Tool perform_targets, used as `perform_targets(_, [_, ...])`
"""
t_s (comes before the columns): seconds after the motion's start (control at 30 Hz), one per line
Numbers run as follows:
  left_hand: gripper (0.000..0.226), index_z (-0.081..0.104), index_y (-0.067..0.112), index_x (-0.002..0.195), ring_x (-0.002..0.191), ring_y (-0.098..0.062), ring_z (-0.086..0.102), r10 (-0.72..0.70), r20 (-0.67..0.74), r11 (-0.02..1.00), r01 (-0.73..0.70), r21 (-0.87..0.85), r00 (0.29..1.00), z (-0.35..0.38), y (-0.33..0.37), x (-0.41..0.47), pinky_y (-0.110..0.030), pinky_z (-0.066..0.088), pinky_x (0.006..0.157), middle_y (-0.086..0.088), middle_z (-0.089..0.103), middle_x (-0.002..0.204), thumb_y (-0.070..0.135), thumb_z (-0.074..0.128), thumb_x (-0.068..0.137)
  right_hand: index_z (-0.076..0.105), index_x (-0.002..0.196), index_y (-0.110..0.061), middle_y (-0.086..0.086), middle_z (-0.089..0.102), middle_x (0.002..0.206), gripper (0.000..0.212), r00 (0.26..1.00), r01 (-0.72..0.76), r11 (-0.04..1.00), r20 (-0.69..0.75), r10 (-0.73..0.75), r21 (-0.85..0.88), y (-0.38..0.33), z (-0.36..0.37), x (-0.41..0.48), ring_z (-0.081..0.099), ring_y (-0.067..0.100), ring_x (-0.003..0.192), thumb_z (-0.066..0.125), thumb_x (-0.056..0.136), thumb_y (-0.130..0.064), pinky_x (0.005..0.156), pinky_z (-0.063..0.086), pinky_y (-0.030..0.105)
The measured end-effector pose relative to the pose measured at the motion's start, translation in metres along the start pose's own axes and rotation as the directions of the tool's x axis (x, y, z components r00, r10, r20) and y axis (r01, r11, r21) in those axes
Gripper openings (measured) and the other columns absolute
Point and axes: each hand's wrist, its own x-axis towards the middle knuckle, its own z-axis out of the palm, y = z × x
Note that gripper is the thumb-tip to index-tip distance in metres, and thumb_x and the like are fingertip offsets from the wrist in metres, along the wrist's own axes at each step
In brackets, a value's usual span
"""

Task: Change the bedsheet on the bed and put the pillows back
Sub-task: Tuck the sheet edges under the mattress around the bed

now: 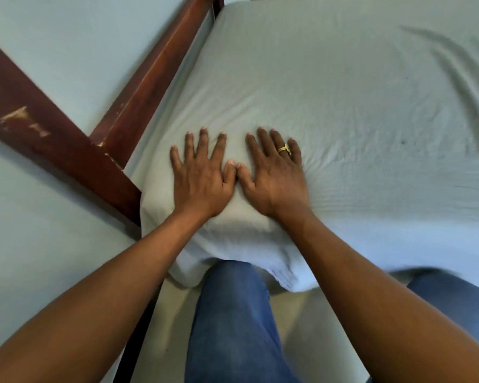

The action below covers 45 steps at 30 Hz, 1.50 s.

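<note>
Both flat on bedsheet (343, 92) corner — left hand (202, 181), right hand (275, 179), thumbs touching.

The bedsheet (329, 78) runs out of view past the top and right edges and hides whatever lies beneath it; the palms of the left hand (201, 178) and the right hand (274, 178) lie face down on it, unseen. The dark wooden bed frame (155, 67) is cut off at the left and top edges, and the left forearm (108, 286), right forearm (371, 286) and blue jeans (233, 313) at the bottom edge, the right leg blurred. The ring (284, 149) and a dark speck (403, 142) on the sheet are too small to make out.
</note>
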Motion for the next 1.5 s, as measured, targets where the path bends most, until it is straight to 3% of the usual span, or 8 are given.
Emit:
perform_targets(0.33, [0.074, 0.019, 0.028, 0.161, 0.155, -0.037, 0.011, -0.015, 0.057, 0.999, 0.018, -0.050, 0.998, -0.008, -0.001, 0.003, -0.063, 0.008, 0.121, -0.011, 0.016, 0.168, 0.058, 0.009, 0.094, 0.036, 0.157, -0.024, 0.004, 0.031, 0.165, 0.075, 1.000, -0.005, 0.998, 0.017, 0.006, -0.055, -0.003, -0.007, 0.002, 0.026, 0.026, 0.153, 0.019, 0.096, -0.064, 0.124, 0.015, 0.050])
perform_targets(0.67, [0.069, 0.022, 0.028, 0.161, 0.155, -0.035, 0.010, -0.009, 0.082, 0.994, 0.018, -0.104, 0.997, -0.015, -0.003, 0.003, -0.061, 0.006, 0.122, -0.009, 0.017, 0.168, 0.058, 0.020, 0.098, 0.045, 0.152, -0.023, 0.004, 0.040, 0.161, 0.076, 1.000, -0.008, 1.000, -0.025, 0.007, -0.019, -0.002, -0.007, 0.003, 0.034, 0.026, 0.149, 0.021, 0.094, -0.066, 0.121, 0.021, 0.049])
perform_targets(0.97, [0.069, 0.030, 0.022, 0.158, 0.154, -0.031, 0.016, -0.014, 0.014, 0.978, 0.017, -0.210, 1.000, -0.014, -0.004, -0.002, -0.056, 0.008, 0.124, -0.009, 0.027, 0.165, 0.054, 0.030, 0.097, 0.047, 0.150, -0.022, 0.005, 0.043, 0.159, 0.076, 0.999, 0.009, 1.000, -0.039, -0.010, -0.021, 0.002, -0.006, 0.004, 0.036, 0.026, 0.149, 0.023, 0.093, -0.067, 0.120, 0.024, 0.048])
perform_targets(1.1, [0.071, 0.026, 0.012, 0.159, 0.151, -0.026, 0.028, -0.089, -0.102, 0.933, 0.048, -0.356, 0.991, -0.018, -0.009, -0.024, -0.045, 0.015, 0.126, -0.013, 0.039, 0.159, 0.043, 0.042, 0.097, 0.046, 0.151, -0.021, 0.005, 0.040, 0.161, 0.076, 0.999, -0.029, 1.000, 0.029, 0.029, -0.013, -0.002, -0.016, 0.006, 0.032, 0.027, 0.150, 0.022, 0.092, -0.063, 0.121, 0.022, 0.047])
perform_targets(1.2, [0.067, 0.033, 0.009, 0.155, 0.147, -0.026, 0.035, -0.185, -0.228, 0.899, 0.071, -0.432, 0.956, -0.015, -0.022, -0.060, -0.043, 0.020, 0.125, -0.015, 0.045, 0.155, 0.039, 0.046, 0.096, 0.049, 0.145, -0.017, 0.009, 0.043, 0.158, 0.066, 0.998, 0.010, 0.999, 0.061, -0.007, -0.036, -0.021, -0.022, 0.005, 0.036, 0.031, 0.146, 0.027, 0.094, -0.051, 0.116, 0.026, 0.049])
perform_targets(1.3, [0.056, 0.045, 0.012, 0.151, 0.143, -0.022, 0.041, -0.333, -0.337, 0.817, 0.090, -0.570, 0.881, -0.005, -0.041, -0.102, -0.039, 0.032, 0.119, -0.010, 0.050, 0.150, 0.029, 0.054, 0.098, 0.041, 0.153, -0.022, 0.006, 0.033, 0.164, 0.057, 0.970, 0.187, 0.982, 0.159, -0.186, 0.014, -0.055, -0.021, 0.002, 0.029, 0.030, 0.150, 0.034, 0.102, -0.048, 0.118, 0.022, 0.053])
perform_targets(1.4, [0.039, 0.066, 0.015, 0.130, 0.121, -0.012, 0.061, -0.558, -0.299, 0.598, 0.125, -0.792, 0.774, 0.008, -0.064, -0.138, -0.025, 0.048, 0.101, -0.001, 0.068, 0.129, 0.015, 0.054, 0.093, 0.026, 0.160, -0.035, -0.004, 0.017, 0.170, 0.060, 0.878, 0.385, 0.916, 0.262, -0.401, 0.112, -0.098, -0.015, -0.003, 0.014, 0.025, 0.157, 0.040, 0.103, -0.044, 0.124, 0.011, 0.055])
perform_targets(1.5, [0.031, 0.072, 0.032, 0.083, 0.086, -0.018, 0.074, -0.797, -0.095, 0.324, 0.288, -0.901, 0.597, 0.021, -0.090, -0.160, -0.029, 0.057, 0.076, 0.005, 0.076, 0.087, 0.008, 0.051, 0.085, 0.055, 0.142, -0.041, -0.014, 0.033, 0.164, 0.049, 0.811, 0.451, 0.826, 0.232, -0.538, 0.339, -0.123, -0.009, -0.015, 0.015, 0.015, 0.157, 0.057, 0.095, -0.029, 0.126, 0.007, 0.052])
